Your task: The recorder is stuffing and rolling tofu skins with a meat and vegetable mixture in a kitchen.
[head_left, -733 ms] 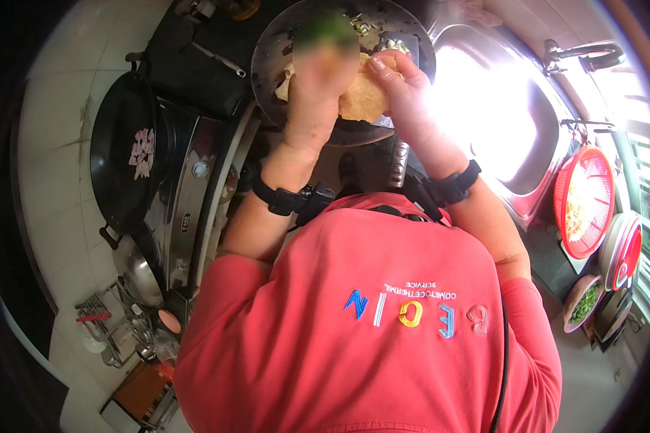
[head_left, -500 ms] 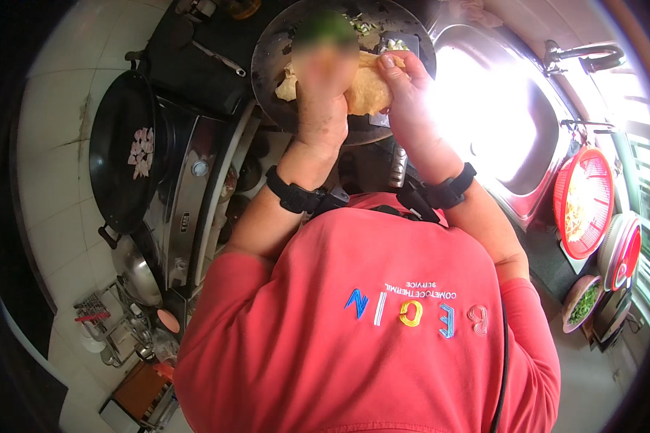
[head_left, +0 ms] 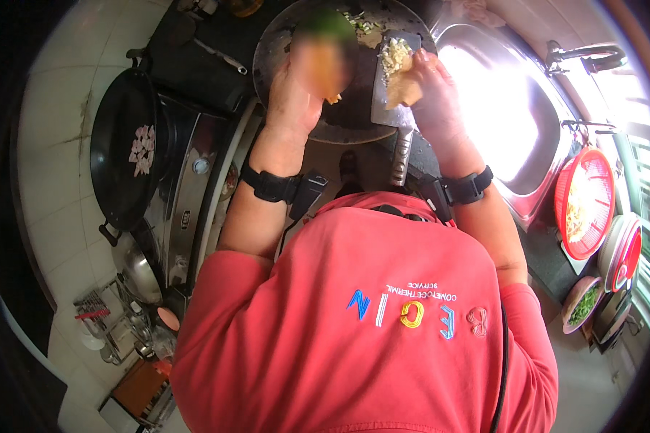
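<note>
Over the round dark chopping board (head_left: 339, 135), my left hand (head_left: 292, 105) is closed around a yellow, crumpled sheet of food (head_left: 331, 98). A blurred patch covers most of its fingers and that sheet. To the right, my right hand (head_left: 438, 94) grips a tan torn piece of the same kind of sheet (head_left: 404, 90) above a cleaver (head_left: 384, 115). The cleaver lies flat on the board, its metal handle pointing toward me. Finely chopped pale bits (head_left: 395, 58) are heaped on its blade. Chopped green-and-white pieces (head_left: 365, 26) lie at the board's far side.
On the left, a black wok (head_left: 119, 187) with pieces of pale meat (head_left: 141, 150) stands on the stove (head_left: 195, 177). A steel sink (head_left: 549, 144) is at the right, beside a red colander (head_left: 592, 195) of shreds and a bowl of chopped greens (head_left: 582, 303).
My hands have moved apart, each with its own part of the yellow sheet, which both held before. The cleaver blade and the pale bits on it now show more fully.
</note>
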{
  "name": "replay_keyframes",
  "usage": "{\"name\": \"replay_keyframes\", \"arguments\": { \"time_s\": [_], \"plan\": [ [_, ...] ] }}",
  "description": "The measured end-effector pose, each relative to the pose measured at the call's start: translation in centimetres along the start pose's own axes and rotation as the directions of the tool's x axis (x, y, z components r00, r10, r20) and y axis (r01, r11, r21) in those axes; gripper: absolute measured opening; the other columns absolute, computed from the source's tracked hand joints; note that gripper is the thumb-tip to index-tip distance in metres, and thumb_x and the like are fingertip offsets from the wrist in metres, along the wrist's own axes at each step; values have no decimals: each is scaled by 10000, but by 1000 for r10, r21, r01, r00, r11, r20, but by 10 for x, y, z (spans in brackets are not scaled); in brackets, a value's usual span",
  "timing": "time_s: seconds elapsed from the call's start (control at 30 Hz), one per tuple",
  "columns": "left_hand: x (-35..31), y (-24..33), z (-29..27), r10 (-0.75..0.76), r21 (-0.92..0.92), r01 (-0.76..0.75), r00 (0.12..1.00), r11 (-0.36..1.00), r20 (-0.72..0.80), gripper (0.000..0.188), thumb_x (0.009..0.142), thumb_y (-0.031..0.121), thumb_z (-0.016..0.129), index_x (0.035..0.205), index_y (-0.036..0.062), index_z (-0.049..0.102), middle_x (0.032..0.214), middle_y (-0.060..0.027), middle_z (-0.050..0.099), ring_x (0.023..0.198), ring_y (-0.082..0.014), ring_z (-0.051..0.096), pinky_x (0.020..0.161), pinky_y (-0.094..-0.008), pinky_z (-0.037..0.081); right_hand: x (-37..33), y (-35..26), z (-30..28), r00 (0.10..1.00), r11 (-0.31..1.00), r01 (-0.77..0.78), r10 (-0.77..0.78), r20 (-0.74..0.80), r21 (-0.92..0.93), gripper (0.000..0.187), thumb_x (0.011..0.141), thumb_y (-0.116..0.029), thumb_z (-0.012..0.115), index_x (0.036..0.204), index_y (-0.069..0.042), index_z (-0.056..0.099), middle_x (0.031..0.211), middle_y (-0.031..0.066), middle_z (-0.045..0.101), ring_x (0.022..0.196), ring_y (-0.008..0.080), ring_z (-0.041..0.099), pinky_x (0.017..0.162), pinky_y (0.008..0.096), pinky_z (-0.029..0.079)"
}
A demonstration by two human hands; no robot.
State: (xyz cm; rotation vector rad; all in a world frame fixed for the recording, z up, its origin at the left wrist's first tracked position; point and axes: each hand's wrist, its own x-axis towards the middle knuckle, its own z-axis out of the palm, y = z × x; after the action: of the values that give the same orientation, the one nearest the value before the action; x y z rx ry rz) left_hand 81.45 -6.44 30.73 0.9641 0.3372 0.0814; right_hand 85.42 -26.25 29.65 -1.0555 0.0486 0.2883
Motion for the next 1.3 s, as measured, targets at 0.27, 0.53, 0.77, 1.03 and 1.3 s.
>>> {"name": "replay_keyframes", "arguments": {
  "time_s": [0.27,0.53,0.77,1.03,1.3],
  "plan": [
    [-15,0,13,-86,155,64,987,986,135,443,998,358,378,1230,12,528,1265,-95,527,976,-165,552,815,-350,484,-10,0,16,966,937,-188,230,114,-295,406,797,-413,701,960,-60,583,737,33,601,574,93,553,467,215,410],
    [-19,-2,20,-132,153,94,956,984,262,474,998,365,390,1293,7,483,1252,-91,541,1098,-164,540,919,-311,451,-5,12,23,970,926,33,61,234,-376,269,842,-289,664,1004,-79,622,775,-9,623,640,72,578,535,212,450],
    [-15,-8,12,-212,160,182,957,970,200,408,927,364,561,1138,16,535,1053,-73,600,971,-165,591,851,-313,489,-5,17,15,971,971,-97,141,193,-219,230,877,-282,616,987,-80,631,724,-32,609,570,44,541,484,191,413],
    [-12,-12,10,-64,452,-7,988,892,141,206,880,180,634,977,10,573,879,-20,602,780,-79,584,691,-219,481,-6,11,13,966,968,-201,221,133,-150,238,881,-261,607,1009,-61,629,736,-21,617,540,48,532,460,188,397],
    [-15,-11,11,-97,310,63,991,949,96,159,903,154,597,919,-3,611,806,2,600,739,-49,554,638,-199,451,-8,6,13,941,951,-301,308,138,-74,284,875,-312,628,1025,-72,612,799,-16,619,584,44,543,458,198,393]
  ]
}}
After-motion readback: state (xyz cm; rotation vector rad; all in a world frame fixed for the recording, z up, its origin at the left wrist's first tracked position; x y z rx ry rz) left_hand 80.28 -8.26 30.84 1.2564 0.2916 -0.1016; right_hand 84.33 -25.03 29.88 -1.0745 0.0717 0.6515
